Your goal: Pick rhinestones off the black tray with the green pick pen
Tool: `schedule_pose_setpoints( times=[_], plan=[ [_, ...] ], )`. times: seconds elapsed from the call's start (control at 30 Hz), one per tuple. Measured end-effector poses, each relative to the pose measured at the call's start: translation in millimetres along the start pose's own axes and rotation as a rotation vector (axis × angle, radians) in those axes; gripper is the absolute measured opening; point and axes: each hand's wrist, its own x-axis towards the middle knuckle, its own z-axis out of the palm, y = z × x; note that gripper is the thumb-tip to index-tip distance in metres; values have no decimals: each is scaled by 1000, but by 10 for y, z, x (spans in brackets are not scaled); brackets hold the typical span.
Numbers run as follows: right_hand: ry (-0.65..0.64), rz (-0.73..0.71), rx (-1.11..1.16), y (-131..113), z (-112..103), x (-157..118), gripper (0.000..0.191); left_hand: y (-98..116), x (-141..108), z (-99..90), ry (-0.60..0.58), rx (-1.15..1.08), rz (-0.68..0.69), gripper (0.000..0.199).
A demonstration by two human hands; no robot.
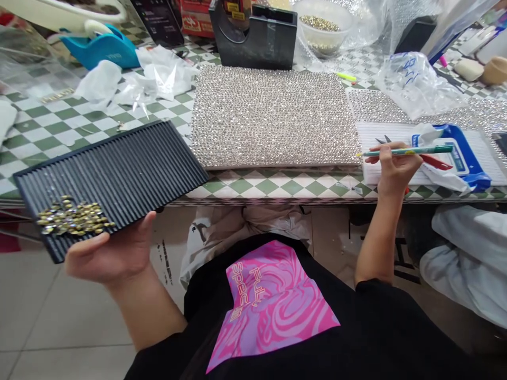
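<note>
My left hand point(114, 250) holds a black ridged tray point(130, 163) by its near edge, tilted at the table's left front. Several gold and clear rhinestones point(73, 216) lie heaped in the tray's lower left part. Between the fingers of my right hand point(396, 166) is a green pen-like stick point(423, 151), its yellow tip pointing left near the right edge of a panel. That panel point(273, 119) is covered in silvery rhinestones and lies flat at the table's middle. Under and beside my right hand are a white ridged board point(370, 140) and a blue-and-white packet point(467, 158).
Behind the panel stands a black tape dispenser point(257, 42), with a bowl of gold stones point(325, 24) to its right. A blue dispenser point(101, 47) and crumpled plastic point(158, 74) are at the back left. A clear bag point(420, 84) lies at right. Someone's light-clad leg point(471, 258) is at right.
</note>
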Motion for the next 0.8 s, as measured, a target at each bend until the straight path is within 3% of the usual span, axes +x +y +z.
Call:
schedule_pose_setpoints(
  times=[0.1,0.23,0.5,0.63,0.8],
  plan=[
    [8,-9,-3,-38,6,11,26,-43,21,82,-99,9,84,73],
    [29,-47,36,-57,26,34,24,-41,95,101,-53,-6,78,68],
    [49,-107,88,102,-34,142,23,43,142,-75,29,-11,118,55],
    [0,-161,95,-213,58,121,24,82,180,-173,56,-22,140,48],
    [-256,-252,240,-894,552,27,10,116,189,-280,30,-29,163,47]
  ],
)
